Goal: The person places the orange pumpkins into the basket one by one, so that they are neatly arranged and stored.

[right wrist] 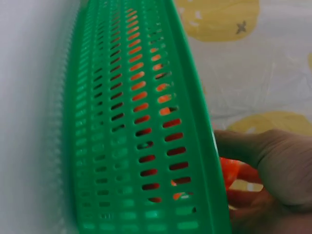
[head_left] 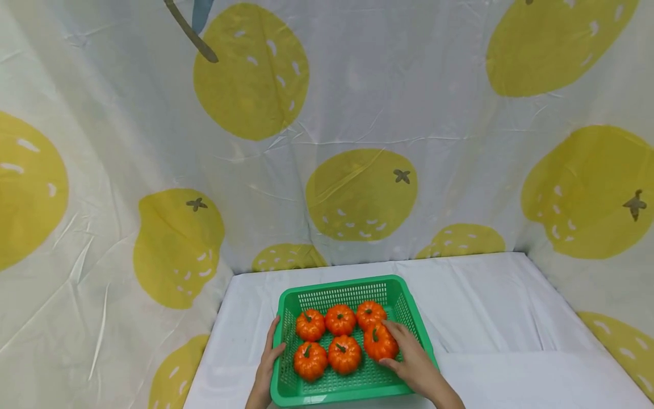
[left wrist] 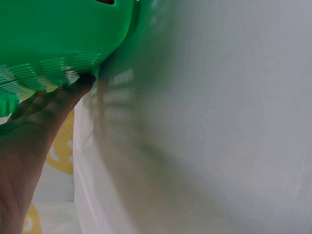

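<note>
A green plastic basket [head_left: 352, 392] with slotted walls holds several small orange pumpkins with green stems. My right hand [head_left: 416, 363] reaches over its right part and grips one pumpkin [head_left: 379, 342], thumb on the near side and fingers on the far side. Through the wall slots in the right wrist view, orange shows beside the right hand [right wrist: 278, 170]. My left hand [head_left: 267, 363] holds the basket's left side, thumb at the rim and fingers along the outside. In the left wrist view the left hand's fingers [left wrist: 53, 105] lie against the slotted wall.
Other pumpkins sit in two rows in the basket, such as the far-left one [head_left: 310, 325] and the near-left one [head_left: 310, 361]. A white cloth [head_left: 501, 318] covers the table. Curtains [head_left: 449, 187] printed with yellow fruit stand behind and on both sides.
</note>
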`<action>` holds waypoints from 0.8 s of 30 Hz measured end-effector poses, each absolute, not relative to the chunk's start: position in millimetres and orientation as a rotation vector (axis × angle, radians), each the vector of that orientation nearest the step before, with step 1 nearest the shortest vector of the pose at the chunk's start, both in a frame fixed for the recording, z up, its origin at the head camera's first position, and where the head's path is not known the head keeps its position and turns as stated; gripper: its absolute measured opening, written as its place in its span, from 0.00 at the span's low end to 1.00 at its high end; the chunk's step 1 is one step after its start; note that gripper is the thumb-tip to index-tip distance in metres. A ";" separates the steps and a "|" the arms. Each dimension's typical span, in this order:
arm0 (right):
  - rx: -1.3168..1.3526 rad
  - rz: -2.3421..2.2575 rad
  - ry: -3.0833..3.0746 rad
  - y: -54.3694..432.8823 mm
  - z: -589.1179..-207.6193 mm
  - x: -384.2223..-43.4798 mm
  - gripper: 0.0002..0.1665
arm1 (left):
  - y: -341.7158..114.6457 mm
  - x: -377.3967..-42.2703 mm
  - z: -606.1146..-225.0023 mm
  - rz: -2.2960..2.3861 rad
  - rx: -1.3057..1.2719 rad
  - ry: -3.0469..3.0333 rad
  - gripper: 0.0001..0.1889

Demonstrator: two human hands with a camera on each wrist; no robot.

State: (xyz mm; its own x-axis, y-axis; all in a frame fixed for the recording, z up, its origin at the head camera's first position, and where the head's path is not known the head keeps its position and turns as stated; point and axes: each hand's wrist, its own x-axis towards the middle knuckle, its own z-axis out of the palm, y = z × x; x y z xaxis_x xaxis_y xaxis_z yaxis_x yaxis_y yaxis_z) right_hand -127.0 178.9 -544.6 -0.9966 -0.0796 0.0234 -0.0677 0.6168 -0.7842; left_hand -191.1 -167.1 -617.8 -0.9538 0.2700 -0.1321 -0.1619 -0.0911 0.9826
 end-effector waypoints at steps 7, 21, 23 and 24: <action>-0.054 -1.338 2.812 171.5 -553.7 -129.6 0.46 | -167.3 -191.8 -616.7 2.130 0.129 1.879 0.35; 0.060 -1.295 2.742 174.9 -566.8 -137.8 0.42 | -168.3 -185.9 -617.8 2.127 0.188 1.828 0.35; 0.067 -1.273 2.742 174.3 -567.3 -138.1 0.42 | -168.6 -186.4 -617.8 2.128 0.186 1.826 0.35; 0.073 -1.262 2.741 173.8 -567.3 -138.1 0.43 | -168.8 -186.6 -617.6 2.129 0.187 1.824 0.35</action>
